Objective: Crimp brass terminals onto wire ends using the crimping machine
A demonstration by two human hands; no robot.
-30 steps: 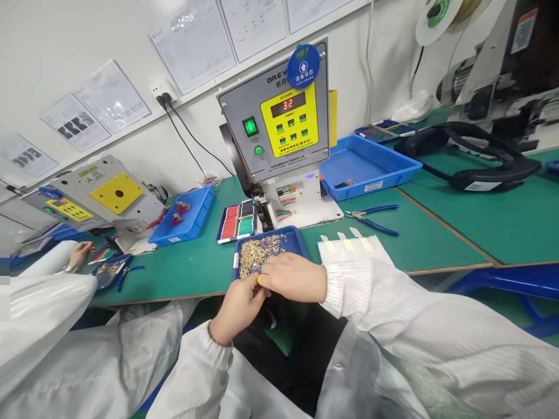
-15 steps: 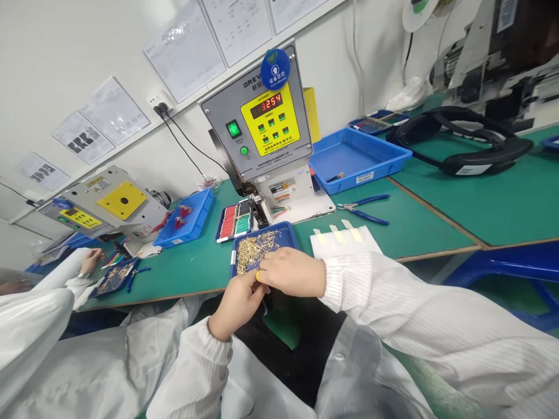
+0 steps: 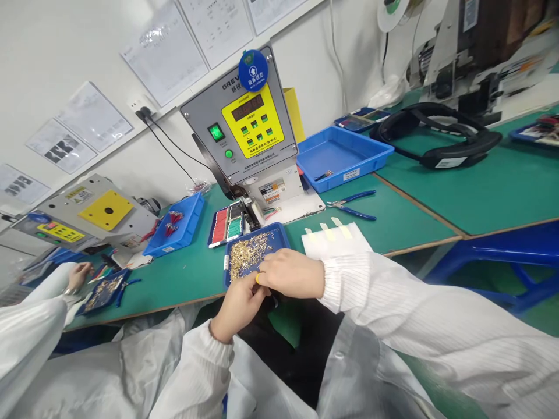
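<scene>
Your left hand (image 3: 239, 308) is up at the near edge of the blue plastic tray (image 3: 279, 234), fingers curled in, and your right hand (image 3: 290, 274) comes across from the right, its fingers curled down to meet the left. There's a yellow band (image 3: 257, 279) on one finger, right where they come together. Are you pinching a pin there? Can't tell, it's too small and too hidden. The loose brass pins (image 3: 247, 256) lie heaped in that tray, just above your hands, near the bottom centre of the frame.

Just beyond the tray, a case of red and green strips (image 3: 226, 227) sits at the foot of the crimping machine (image 3: 253, 125). Out to the right, blue-handled pliers (image 3: 351, 206) lie on the green bench mat (image 3: 406, 224) near a white sheet with yellow tabs (image 3: 336, 241), and a larger blue tray (image 3: 345, 154) sits above them. Over at lower left, a co-worker's hand (image 3: 78, 274) hangs just beside a small tray of pins (image 3: 102, 293) — well apart from yours.
</scene>
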